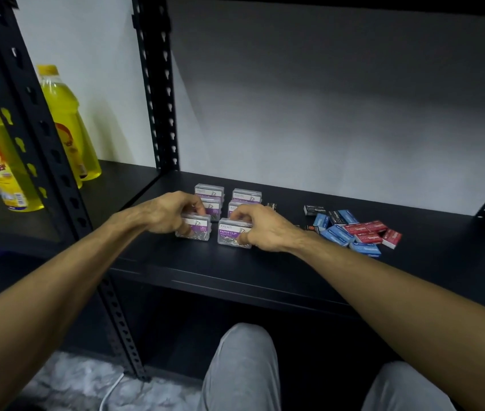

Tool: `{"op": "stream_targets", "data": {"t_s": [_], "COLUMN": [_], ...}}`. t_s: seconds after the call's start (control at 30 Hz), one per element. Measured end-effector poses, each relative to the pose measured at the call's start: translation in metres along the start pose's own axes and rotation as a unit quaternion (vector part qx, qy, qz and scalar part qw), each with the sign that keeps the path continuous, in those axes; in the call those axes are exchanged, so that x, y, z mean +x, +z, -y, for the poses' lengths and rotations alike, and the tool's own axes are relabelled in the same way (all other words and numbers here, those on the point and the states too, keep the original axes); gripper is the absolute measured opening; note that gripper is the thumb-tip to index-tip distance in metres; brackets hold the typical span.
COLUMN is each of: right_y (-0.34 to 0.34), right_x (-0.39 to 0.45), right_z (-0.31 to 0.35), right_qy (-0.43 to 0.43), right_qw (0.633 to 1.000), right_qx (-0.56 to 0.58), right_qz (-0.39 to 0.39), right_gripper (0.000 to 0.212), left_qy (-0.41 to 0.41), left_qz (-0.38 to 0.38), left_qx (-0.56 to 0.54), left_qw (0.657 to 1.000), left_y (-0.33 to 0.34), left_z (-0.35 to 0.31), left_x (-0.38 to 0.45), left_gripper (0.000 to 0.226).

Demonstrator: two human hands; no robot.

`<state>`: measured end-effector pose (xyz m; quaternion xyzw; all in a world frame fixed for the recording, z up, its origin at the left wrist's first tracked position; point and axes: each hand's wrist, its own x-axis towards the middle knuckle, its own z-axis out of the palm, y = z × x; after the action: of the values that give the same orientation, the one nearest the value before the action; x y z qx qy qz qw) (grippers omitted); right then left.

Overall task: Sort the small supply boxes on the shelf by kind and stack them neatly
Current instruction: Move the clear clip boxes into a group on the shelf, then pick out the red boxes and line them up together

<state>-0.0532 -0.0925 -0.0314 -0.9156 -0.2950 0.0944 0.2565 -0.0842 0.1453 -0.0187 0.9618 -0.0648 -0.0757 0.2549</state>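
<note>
Both my hands pinched clear plastic paper-clip boxes: left hand (pixel 170 210) on one (pixel 193 230), right hand (pixel 265 229) on another (pixel 233 236), squaring rows, I judged.

A black slotted-steel shelving unit (pixel 155 84) with keyhole-punched uprights stands against a plain white wall (pixel 324 99), which is brightly lit low down and falls into grey shadow toward the top. Its matte black shelf board (pixel 235 268) spans the middle of the view; the bay beneath is dark. In the adjoining bay to the left, tall yellow plastic bottles (pixel 63 120) with red-and-yellow labels stand upright on a second black board. Lower left, a mottled grey floor (pixel 66 381) carries a thin white cable (pixel 111 390).
</note>
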Motion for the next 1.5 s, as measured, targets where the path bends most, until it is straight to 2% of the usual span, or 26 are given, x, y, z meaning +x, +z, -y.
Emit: {"op": "stream_targets", "data": {"t_s": [0.23,0.33,0.47,0.67,0.77,1.3,1.5], "right_y": [-0.003,-0.01,-0.026,-0.054,-0.07,-0.14,-0.142], "right_x": [-0.005,-0.01,-0.019,-0.039,-0.052,-0.132,-0.138], "right_z": [-0.002,-0.005,-0.012,-0.034,-0.053,-0.187,-0.221], "right_qy": [-0.001,0.0,0.005,0.023,0.047,0.174,0.185], "right_qw": [1.0,0.999,0.999,0.997,0.995,0.969,0.968], "right_qx": [-0.016,-0.016,-0.003,-0.002,0.0,0.005,-0.006], "right_qz": [-0.012,-0.027,-0.041,-0.075,-0.093,-0.175,-0.169], "right_gripper": [0.056,0.059,0.057,0.043,0.04,0.015,0.023], "left_qy": [-0.004,0.002,0.0,0.032,0.071,0.176,0.181], "left_qz": [0.006,-0.016,-0.037,-0.136,-0.157,-0.032,0.006], "left_qx": [-0.011,-0.002,-0.043,-0.024,-0.035,-0.06,-0.04], "left_qw": [1.0,1.0,0.998,0.99,0.984,0.982,0.983], "left_y": [-0.001,-0.007,-0.017,-0.019,-0.01,0.091,0.127], "left_z": [0.001,0.0,-0.013,-0.052,-0.083,-0.243,-0.276], "left_x": [0.0,-0.002,-0.004,0.012,0.027,0.141,0.177], "left_gripper": [0.041,0.043,0.043,0.035,0.029,0.023,0.027]}}
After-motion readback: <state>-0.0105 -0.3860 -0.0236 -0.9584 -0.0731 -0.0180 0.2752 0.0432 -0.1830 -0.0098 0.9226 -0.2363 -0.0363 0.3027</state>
